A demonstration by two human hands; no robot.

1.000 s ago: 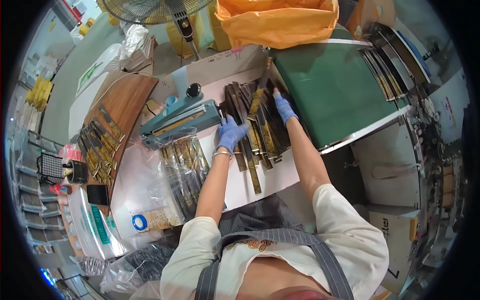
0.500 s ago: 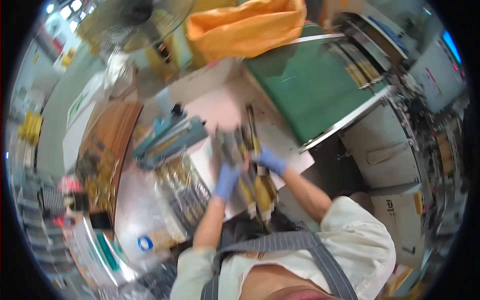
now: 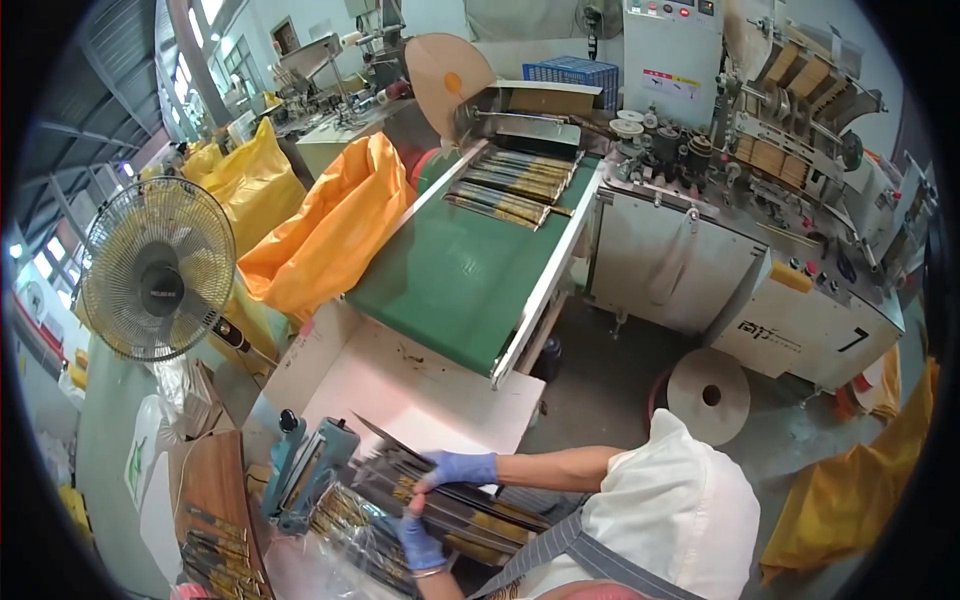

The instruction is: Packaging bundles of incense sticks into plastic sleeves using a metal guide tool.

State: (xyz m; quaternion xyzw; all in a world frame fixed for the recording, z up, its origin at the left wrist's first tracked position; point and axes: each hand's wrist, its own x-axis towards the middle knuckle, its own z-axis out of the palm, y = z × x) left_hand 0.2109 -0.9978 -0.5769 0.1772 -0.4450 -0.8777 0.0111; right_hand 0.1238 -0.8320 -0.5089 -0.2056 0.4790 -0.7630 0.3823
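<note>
A bundle of long, narrow dark-and-gold packets (image 3: 470, 522) slants across in front of my body. My right hand (image 3: 460, 468), in a blue glove with the thumb tip bare, is closed over the bundle's upper side. My left hand (image 3: 421, 540), gloved the same way, grips its lower left side, thumb up against the packets. One dark packet end sticks out past the others at the upper left. Beside my left hand lie similar packets in clear plastic bags (image 3: 345, 515). A teal bag sealer (image 3: 312, 462) stands just beyond them.
Ahead, a green conveyor belt (image 3: 455, 270) carries a row of packets (image 3: 520, 180), above a pale tray (image 3: 420, 385). A fan (image 3: 158, 270) and an orange sack (image 3: 330, 230) stand left. More packets (image 3: 220, 550) lie on a brown board. Machine cabinets (image 3: 670, 265) line the right.
My view has swung up and right, bringing the belt's packets and machines into fuller sight. The bundle, still in both hands, has turned from nearly upright to a slant.
</note>
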